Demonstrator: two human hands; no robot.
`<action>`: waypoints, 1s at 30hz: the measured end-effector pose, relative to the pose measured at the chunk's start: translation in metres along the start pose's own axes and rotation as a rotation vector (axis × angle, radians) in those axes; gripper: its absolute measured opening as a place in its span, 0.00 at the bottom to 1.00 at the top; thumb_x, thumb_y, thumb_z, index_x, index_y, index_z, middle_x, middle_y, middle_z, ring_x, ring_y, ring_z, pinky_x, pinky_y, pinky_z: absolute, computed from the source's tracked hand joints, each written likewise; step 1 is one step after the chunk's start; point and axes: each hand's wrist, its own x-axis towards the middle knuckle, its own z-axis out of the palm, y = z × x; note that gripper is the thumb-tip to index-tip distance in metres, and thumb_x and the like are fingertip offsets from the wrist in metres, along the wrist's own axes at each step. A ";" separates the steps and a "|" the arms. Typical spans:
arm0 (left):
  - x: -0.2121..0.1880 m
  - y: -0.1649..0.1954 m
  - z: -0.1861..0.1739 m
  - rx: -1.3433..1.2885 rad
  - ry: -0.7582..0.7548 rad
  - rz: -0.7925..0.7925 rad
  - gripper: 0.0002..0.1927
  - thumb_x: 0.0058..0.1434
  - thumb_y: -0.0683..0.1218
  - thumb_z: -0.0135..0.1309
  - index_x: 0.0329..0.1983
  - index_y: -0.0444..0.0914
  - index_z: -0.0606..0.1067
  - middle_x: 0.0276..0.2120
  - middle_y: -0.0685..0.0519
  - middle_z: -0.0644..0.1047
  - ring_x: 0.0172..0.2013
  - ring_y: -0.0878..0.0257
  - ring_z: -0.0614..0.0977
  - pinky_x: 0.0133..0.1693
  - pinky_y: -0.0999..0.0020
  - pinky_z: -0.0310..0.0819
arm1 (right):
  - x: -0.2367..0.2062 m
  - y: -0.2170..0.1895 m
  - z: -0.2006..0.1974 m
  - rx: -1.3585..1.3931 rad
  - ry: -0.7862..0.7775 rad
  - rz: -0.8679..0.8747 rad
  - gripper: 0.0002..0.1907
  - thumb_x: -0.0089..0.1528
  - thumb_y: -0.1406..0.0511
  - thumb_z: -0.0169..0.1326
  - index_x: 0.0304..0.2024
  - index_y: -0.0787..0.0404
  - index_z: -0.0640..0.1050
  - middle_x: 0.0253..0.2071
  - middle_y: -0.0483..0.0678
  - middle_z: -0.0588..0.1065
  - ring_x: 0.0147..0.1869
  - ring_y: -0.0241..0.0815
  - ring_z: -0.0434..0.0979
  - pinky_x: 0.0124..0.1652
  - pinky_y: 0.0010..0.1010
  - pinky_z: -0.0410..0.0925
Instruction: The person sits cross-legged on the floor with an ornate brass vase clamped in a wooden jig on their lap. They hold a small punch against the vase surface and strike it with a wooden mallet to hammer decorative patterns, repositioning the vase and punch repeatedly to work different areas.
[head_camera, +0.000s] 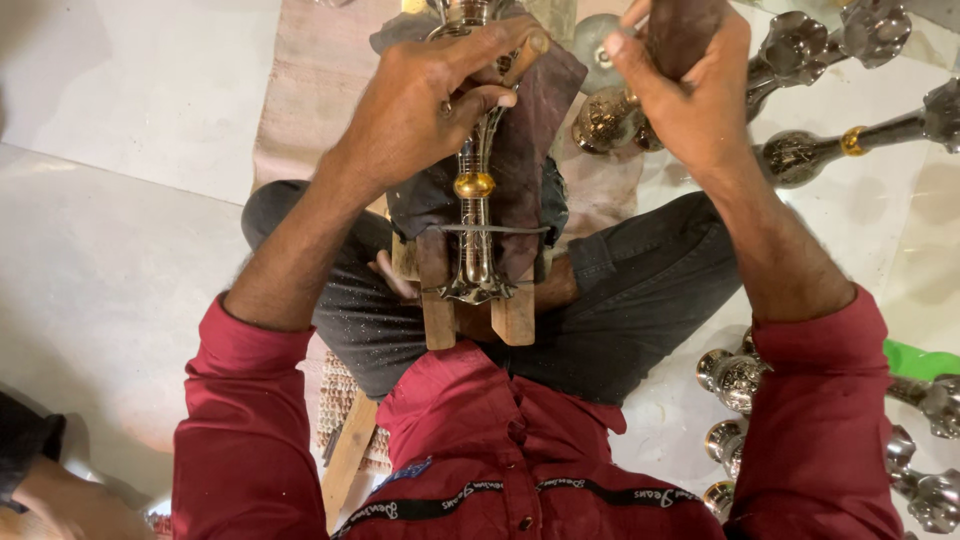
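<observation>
A shiny metal stand (474, 215) is lying on a wooden block (437, 310) across the person's lap. The left hand (425, 105) is closing around a thin punch (528, 57) set on it. The right hand (680, 85) is gripping a dark mallet (682, 30) above. Other stands (800, 155) are lying on the floor, so the work looks partly done. The mallet's top is cut off, and any marks are too small to see.

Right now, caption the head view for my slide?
Left hand steadies a metal stand on a wooden jig; right hand grips a dark mallet.
</observation>
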 end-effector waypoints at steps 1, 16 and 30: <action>0.001 -0.001 0.000 0.035 0.002 0.009 0.28 0.70 0.38 0.64 0.70 0.39 0.69 0.52 0.43 0.83 0.47 0.58 0.89 0.47 0.67 0.87 | -0.001 -0.001 -0.002 -0.261 0.003 -0.145 0.14 0.64 0.72 0.64 0.52 0.67 0.80 0.33 0.52 0.76 0.34 0.47 0.77 0.34 0.34 0.69; 0.013 0.004 -0.008 0.041 -0.045 0.031 0.29 0.66 0.39 0.67 0.68 0.39 0.71 0.54 0.43 0.82 0.44 0.58 0.88 0.44 0.65 0.85 | -0.010 -0.005 0.001 -0.165 0.057 -0.099 0.07 0.66 0.73 0.62 0.45 0.66 0.78 0.34 0.47 0.77 0.36 0.35 0.77 0.35 0.27 0.67; 0.019 -0.004 -0.006 0.067 -0.081 0.074 0.28 0.65 0.39 0.68 0.67 0.40 0.74 0.46 0.45 0.84 0.38 0.59 0.88 0.38 0.65 0.84 | -0.015 0.003 0.011 0.161 0.104 0.061 0.09 0.68 0.72 0.64 0.46 0.67 0.76 0.32 0.47 0.75 0.30 0.37 0.75 0.31 0.29 0.67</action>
